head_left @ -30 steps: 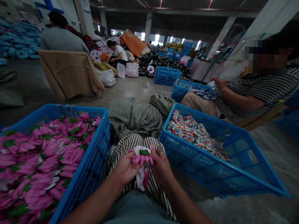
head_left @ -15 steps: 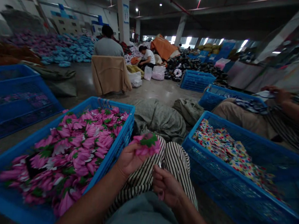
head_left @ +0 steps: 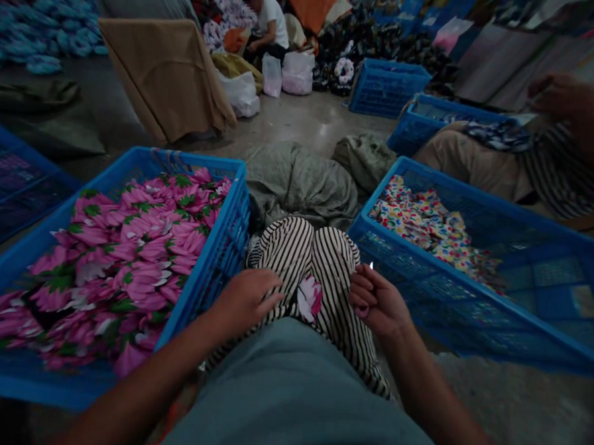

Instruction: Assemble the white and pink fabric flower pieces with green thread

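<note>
Leaving the pink fabric flower (head_left: pixel 309 299) on the striped trousers (head_left: pixel 285 252) after holding it up, the left grip (head_left: pixel 246 301) now lies open, while the right grip (head_left: pixel 377 303) curls, holding what I cannot tell.

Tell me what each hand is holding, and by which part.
The left hand holds nothing visible. The right hand is curled, so a small item can't be ruled out. The pink fabric flower lies untouched between them on the striped trousers.

Can't tell if your curled right hand (head_left: pixel 377 303) is holding anything, and that co-worker's arm (head_left: pixel 576 108) at 2 o'clock runs off the frame edge.
</note>
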Demonstrator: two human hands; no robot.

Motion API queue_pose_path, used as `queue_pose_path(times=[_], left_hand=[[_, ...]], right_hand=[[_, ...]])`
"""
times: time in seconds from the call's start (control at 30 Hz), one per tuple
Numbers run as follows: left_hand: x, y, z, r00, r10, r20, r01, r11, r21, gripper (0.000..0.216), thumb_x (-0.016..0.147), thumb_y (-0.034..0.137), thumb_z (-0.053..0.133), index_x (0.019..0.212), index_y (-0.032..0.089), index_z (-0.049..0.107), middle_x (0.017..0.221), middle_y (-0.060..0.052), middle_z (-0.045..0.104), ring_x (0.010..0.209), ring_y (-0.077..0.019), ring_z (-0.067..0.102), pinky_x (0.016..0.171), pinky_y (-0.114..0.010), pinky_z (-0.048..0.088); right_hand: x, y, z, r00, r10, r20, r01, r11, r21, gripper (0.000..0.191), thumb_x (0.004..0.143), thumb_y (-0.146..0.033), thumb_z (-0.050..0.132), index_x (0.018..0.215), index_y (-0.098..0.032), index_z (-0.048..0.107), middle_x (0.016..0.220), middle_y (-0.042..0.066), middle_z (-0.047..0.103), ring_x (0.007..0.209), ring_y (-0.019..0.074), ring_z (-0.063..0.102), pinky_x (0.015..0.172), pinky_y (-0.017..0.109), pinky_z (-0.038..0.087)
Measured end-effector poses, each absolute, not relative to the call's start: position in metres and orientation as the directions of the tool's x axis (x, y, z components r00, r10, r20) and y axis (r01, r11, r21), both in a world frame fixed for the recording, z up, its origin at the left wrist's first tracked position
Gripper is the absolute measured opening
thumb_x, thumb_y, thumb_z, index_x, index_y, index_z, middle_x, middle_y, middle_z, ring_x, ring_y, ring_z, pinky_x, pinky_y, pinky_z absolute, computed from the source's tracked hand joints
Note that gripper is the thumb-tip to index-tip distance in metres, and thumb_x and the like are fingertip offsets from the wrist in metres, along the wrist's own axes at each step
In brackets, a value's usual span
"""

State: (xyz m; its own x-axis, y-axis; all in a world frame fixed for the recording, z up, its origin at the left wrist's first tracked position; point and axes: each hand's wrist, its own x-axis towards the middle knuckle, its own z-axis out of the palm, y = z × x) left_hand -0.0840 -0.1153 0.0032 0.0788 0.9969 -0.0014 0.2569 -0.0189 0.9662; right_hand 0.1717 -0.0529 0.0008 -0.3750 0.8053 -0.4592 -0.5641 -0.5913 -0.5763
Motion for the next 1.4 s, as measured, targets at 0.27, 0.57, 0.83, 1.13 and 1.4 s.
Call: queue_pose_path(times=[0.27,0.57,0.83,1.13,1.4], left_hand=[[-0.019,-0.084,-0.022,0.104,0.991,-0.081,-0.011,0.083,0.997,0.015,0.058,0.015,0.071,0.053,0.021,0.058,0.059,-0.001,0.056,0.069,-0.0191,0.052,0.075,-0.030,0.039],[-0.098,-0.033,0.024,-0.290,0.927,-0.236,-0.408,0.103,0.907,0.011,0.060,0.012,0.059,0.067,0.017,0.053,0.060,0.006,0.056,0.052,-0.0069,0.050,0.050,-0.015,0.038],[-0.047,-0.043,0.030,-0.117,0.937,-0.331,-0.523,0.225,0.822,0.014,0.051,0.006,0.056,0.062,0.014,0.057,0.055,0.003,0.058,0.050,-0.0103,0.053,0.048,-0.019,0.041],[-0.027,-0.036,0.043,-0.122,0.958,-0.259,-0.546,0.153,0.824,0.014,0.053,0.012,0.062,0.064,0.015,0.054,0.058,0.003,0.057,0.052,-0.0094,0.051,0.050,-0.019,0.039],[-0.033,0.011,0.024,-0.196,0.939,-0.283,-0.545,0.136,0.827,0.019,0.057,0.017,0.064,0.070,0.017,0.052,0.060,0.005,0.054,0.052,-0.0090,0.050,0.048,-0.019,0.036]], right_hand=[[0.185,-0.055,0.001,-0.373,0.818,-0.438,-0.652,-0.567,-0.503,0.011,0.077,-0.022,0.057,0.070,-0.016,0.052,0.051,-0.010,0.026,0.036,0.0030,0.010,0.035,0.016,0.018],[0.182,-0.047,0.001,-0.331,0.843,-0.423,-0.578,-0.536,-0.615,0.021,0.074,-0.026,0.061,0.063,-0.018,0.044,0.049,-0.010,0.030,0.033,0.0018,0.015,0.035,0.016,0.018],[0.148,-0.042,0.030,-0.243,0.931,-0.271,-0.305,-0.338,-0.890,0.028,0.070,-0.041,0.064,0.081,-0.018,0.054,0.066,-0.005,0.059,0.033,0.0007,0.023,0.031,0.018,0.012],[0.112,-0.025,0.032,-0.291,0.923,-0.252,-0.278,-0.333,-0.901,0.032,0.067,-0.046,0.065,0.069,-0.018,0.049,0.042,-0.011,0.039,0.030,0.0022,0.022,0.030,0.017,0.014],[0.109,0.027,0.017,-0.263,0.940,-0.217,-0.202,-0.274,-0.940,0.031,0.064,-0.043,0.068,0.071,-0.018,0.052,0.042,-0.009,0.044,0.032,0.0050,0.032,0.033,0.017,0.022]])
